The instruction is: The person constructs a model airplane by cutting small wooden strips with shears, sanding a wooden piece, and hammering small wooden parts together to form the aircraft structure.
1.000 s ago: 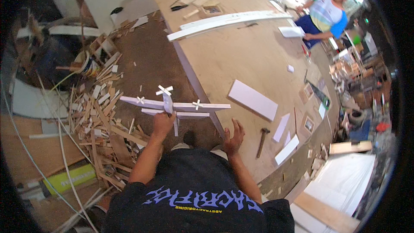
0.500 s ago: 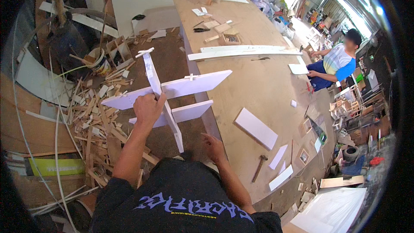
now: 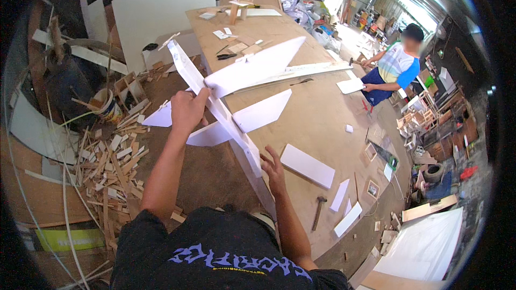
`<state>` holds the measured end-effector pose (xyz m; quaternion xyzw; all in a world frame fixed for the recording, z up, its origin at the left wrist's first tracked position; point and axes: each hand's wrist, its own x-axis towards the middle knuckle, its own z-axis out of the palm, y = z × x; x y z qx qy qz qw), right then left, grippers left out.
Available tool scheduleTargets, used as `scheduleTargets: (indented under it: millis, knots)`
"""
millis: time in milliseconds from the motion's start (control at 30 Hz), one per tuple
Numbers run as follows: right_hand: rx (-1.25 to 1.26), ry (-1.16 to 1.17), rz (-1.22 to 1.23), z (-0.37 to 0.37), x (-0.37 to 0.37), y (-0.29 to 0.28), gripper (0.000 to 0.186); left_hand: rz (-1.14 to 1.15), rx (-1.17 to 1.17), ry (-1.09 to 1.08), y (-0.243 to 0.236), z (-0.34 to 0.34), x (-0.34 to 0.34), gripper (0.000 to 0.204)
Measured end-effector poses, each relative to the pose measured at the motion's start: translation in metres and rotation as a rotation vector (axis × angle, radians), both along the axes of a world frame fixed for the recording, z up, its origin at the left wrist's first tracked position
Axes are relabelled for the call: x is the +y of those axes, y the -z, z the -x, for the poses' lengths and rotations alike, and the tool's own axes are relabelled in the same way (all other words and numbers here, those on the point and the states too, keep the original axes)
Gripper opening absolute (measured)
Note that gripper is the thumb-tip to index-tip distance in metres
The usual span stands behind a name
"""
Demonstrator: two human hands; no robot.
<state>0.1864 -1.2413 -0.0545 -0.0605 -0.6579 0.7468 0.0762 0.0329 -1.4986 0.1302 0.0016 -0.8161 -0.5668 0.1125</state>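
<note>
A white wooden model airplane [image 3: 215,104] is held up in front of me, tilted, over the near left edge of the workbench. My left hand [image 3: 188,111] is closed around its body, just behind the long wings. The propeller end [image 3: 170,42] points to the far left, and the other end comes down toward my right side. My right hand [image 3: 274,171] is beside that lower end, its fingers apart. Whether those fingertips touch the wood I cannot tell. A white rectangular board [image 3: 307,165] lies on the bench just right of this hand.
On the wooden workbench [image 3: 317,115] lie a hammer [image 3: 319,212], a handsaw [image 3: 384,156], white strips and a long white board [image 3: 317,69]. A person [image 3: 395,67] holding a white panel [image 3: 350,86] is across the bench. Wood scraps [image 3: 115,164] cover the floor at left.
The airplane has tilted and swung right, over the bench edge, in my left hand. My right hand has risen to its lower end, fingers spreading. The view has shifted slightly.
</note>
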Motion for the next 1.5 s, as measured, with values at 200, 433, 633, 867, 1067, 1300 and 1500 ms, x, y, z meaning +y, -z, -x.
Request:
scheduleTargets:
  millis: [200,433,633,867,1067,1300,1500]
  knots:
    - [0.33,-0.092,0.588,-0.003,0.022,0.005,0.065,-0.269,-0.071,-0.026,-0.026,0.014,0.026,0.05]
    - [0.551,0.333,-0.128,-0.022,0.018,-0.039,0.042,-0.392,-0.337,0.229,-0.002,0.046,0.037,0.047]
    - [0.882,0.358,-0.316,0.009,0.051,-0.087,0.03,-0.341,-0.483,0.358,0.0,0.045,0.048,0.05]
    - [0.678,0.327,0.258,0.04,0.061,-0.125,0.033,-0.432,-0.424,0.649,0.015,0.049,0.019,0.052]
    - [0.523,0.507,0.542,0.04,0.099,-0.117,0.044,-0.383,-0.227,0.353,0.066,0.037,-0.063,0.043]
    - [0.497,0.601,0.764,0.035,0.136,-0.106,0.052,-0.471,-0.162,0.512,0.173,-0.026,-0.001,0.044]
    - [0.413,0.367,0.871,0.016,0.177,-0.09,0.058,-0.951,-0.148,0.698,0.063,-0.033,0.115,0.06]
